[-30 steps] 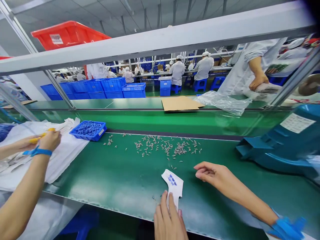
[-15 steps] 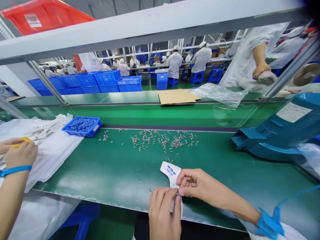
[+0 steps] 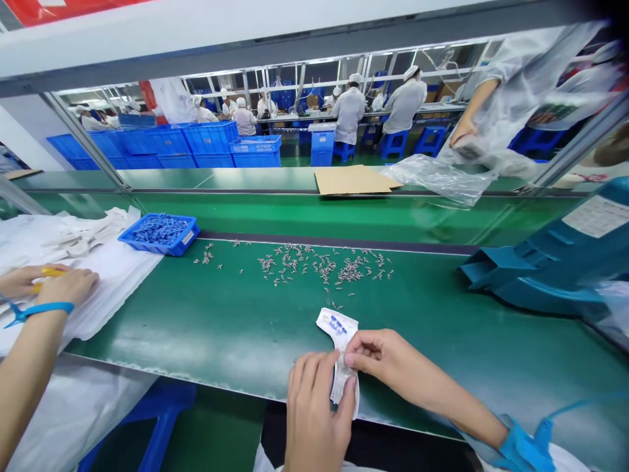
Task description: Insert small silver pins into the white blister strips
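Observation:
A white curved plastic housing shell point(image 3: 339, 328) lies near the table's front edge, with blue pieces point(image 3: 337, 325) set in its wide upper end. Around its lower part sits my left hand point(image 3: 317, 410), fingers on one side and thumb on the other. My right hand point(image 3: 378, 354) pinches at the middle of the shell; whatever is between its fingertips is too small to make out. Beyond the shell, many small metallic pieces point(image 3: 351, 269) lie scattered on the green tabletop point(image 3: 221, 321).
A blue tray point(image 3: 162, 234) of small blue parts stands at left, beside a white sheet point(image 3: 118, 275). There, a co-worker's hands point(image 3: 63, 285) hold something yellow. A teal scoop-shaped bin point(image 3: 545, 269) is at right. Cardboard point(image 3: 351, 180) and clear plastic film point(image 3: 445, 180) lie beyond.
My left thumb and fingers have spread slightly, showing more of the shell's lower part. My right hand stays at its middle. The view has tilted down a little; the co-worker's hands at left shifted right.

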